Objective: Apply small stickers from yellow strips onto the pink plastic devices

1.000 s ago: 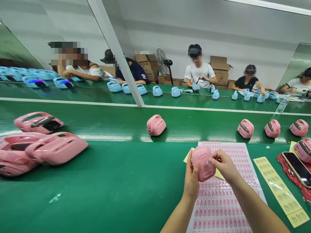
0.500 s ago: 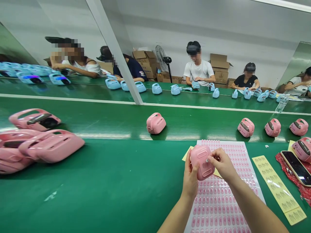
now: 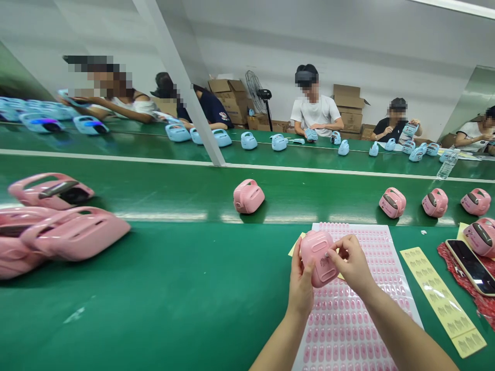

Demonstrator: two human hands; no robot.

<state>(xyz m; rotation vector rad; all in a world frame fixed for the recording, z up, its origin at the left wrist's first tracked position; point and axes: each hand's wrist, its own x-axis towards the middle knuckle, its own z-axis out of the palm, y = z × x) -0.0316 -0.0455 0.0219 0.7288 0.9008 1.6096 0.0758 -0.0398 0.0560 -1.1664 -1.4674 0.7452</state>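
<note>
My left hand [image 3: 302, 281] is wrapped around a pink handled device [image 3: 317, 250], its flat side with two raised oval pads turned up. Small dark print shows between those pads. Against that face, beside the print, my right hand [image 3: 350, 263] has thumb and forefinger pinched together. A tiny pale bit shows at the fingertips, too small to name. Under both hands lies a white sheet of pink oval stickers [image 3: 358, 319]. Part of a yellow paper [image 3: 297, 245] sticks out behind the device.
A yellow label strip [image 3: 443, 301] lies right of the sheet, then a phone [image 3: 472, 265] on red wrap. Pink devices [image 3: 75, 234] crowd the left; another pink device [image 3: 248, 197] stands mid-belt. Across the line, several co-workers handle blue devices near a slanted post [image 3: 181, 77].
The print on the pink device shows more clearly beside my right fingertips; both hands keep nearly the same place. Across the line, a co-worker at right has raised a blue device.
</note>
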